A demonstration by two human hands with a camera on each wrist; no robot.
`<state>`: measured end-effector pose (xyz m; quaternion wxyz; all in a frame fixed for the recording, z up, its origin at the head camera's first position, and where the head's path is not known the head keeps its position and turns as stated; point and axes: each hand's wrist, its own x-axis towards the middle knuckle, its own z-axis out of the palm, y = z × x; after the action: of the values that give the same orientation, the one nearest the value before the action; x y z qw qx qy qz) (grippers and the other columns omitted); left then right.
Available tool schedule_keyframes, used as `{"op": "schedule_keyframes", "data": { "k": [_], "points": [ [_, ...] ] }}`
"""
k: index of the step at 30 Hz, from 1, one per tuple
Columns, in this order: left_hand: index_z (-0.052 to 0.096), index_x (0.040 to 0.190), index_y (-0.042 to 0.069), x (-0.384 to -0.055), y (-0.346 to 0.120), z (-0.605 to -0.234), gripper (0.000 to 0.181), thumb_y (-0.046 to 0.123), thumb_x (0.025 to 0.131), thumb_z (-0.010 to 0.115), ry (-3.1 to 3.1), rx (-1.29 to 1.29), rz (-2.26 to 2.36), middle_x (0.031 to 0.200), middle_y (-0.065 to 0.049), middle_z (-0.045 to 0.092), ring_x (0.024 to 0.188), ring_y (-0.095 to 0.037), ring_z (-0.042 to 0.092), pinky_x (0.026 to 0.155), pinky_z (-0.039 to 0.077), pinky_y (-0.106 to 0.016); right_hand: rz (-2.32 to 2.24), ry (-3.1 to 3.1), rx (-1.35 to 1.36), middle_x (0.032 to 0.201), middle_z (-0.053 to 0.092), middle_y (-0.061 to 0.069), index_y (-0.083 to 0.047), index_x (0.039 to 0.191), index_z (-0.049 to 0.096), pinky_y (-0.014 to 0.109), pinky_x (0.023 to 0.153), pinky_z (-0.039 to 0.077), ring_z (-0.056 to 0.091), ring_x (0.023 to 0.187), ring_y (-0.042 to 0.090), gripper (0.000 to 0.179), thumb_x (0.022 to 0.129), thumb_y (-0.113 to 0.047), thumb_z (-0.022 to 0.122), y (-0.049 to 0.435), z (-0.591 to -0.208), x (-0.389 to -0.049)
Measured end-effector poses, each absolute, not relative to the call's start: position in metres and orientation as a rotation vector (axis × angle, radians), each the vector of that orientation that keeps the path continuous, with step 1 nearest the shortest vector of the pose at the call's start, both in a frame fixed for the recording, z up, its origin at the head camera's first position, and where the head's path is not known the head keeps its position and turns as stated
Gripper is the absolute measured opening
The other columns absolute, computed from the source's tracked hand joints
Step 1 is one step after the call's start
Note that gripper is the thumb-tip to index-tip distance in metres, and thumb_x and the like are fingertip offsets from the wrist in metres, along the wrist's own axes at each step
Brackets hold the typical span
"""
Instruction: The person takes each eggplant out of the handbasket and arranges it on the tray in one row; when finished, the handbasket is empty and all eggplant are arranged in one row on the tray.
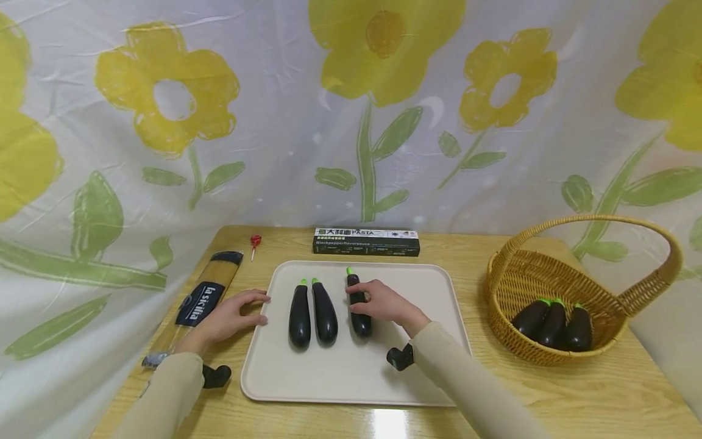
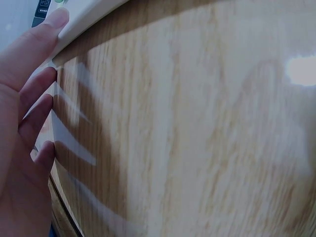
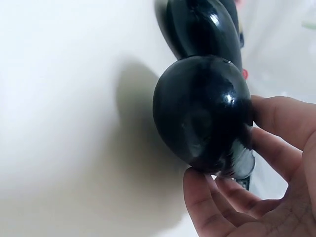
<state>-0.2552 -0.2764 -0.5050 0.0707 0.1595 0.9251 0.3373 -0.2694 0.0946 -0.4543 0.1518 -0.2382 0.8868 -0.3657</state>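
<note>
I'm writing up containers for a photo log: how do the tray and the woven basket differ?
The tray is pale and shallow, while the basket is golden-brown and deeper. The basket has an arched handle; the tray shows none. The basket stands to the right of the tray. Both rest on the wooden table.

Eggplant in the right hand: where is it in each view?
Head: just below centre, the rightmost eggplant of three on the tray, held by the right hand.
Left wrist: can't pick it out; tray edge at upper left by the left hand.
Right wrist: near centre, the eggplant with its round end toward the camera.
Shared landmark: the pale tray, background in the right wrist view.
</note>
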Motion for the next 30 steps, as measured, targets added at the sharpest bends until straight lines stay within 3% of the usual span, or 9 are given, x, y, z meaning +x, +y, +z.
{"op": "schedule_keyframes", "data": {
  "k": [19, 26, 30],
  "points": [
    [0.061, 0.129, 0.012, -0.252, -0.274, -0.499, 0.05, 0.037, 0.088, 0.073, 2.795, 0.499, 1.011, 0.144, -0.019, 0.048, 0.135, -0.043, 0.038, 0.11, 0.027, -0.062, -1.108, 2.51, -0.646, 0.13, 0.059, 0.017, -0.006, 0.13, 0.062, 0.043, 0.103, 0.042, 0.051, 0.12, 0.028, 0.043, 0.089, -0.016, 0.069, 0.09, -0.453, -0.262],
    [0.062, 0.128, 0.013, -0.252, -0.276, -0.501, 0.049, 0.038, 0.087, 0.073, 2.794, 0.488, 1.025, 0.144, -0.019, 0.048, 0.136, -0.043, 0.038, 0.11, 0.027, -0.063, -1.156, 2.442, -0.645, 0.135, 0.053, 0.019, -0.006, 0.132, 0.06, 0.03, 0.077, 0.051, 0.063, 0.086, 0.016, 0.043, 0.091, -0.015, 0.067, 0.087, -0.452, -0.259],
    [0.063, 0.127, 0.014, -0.252, -0.276, -0.502, 0.048, 0.038, 0.087, 0.073, 2.797, 0.495, 1.031, 0.144, -0.019, 0.048, 0.135, -0.043, 0.038, 0.11, 0.028, -0.062, -1.182, 2.415, -0.612, 0.137, 0.051, 0.022, -0.007, 0.132, 0.059, 0.027, 0.07, 0.052, 0.064, 0.085, 0.016, 0.043, 0.091, -0.014, 0.067, 0.085, -0.452, -0.257]
  ]
}}
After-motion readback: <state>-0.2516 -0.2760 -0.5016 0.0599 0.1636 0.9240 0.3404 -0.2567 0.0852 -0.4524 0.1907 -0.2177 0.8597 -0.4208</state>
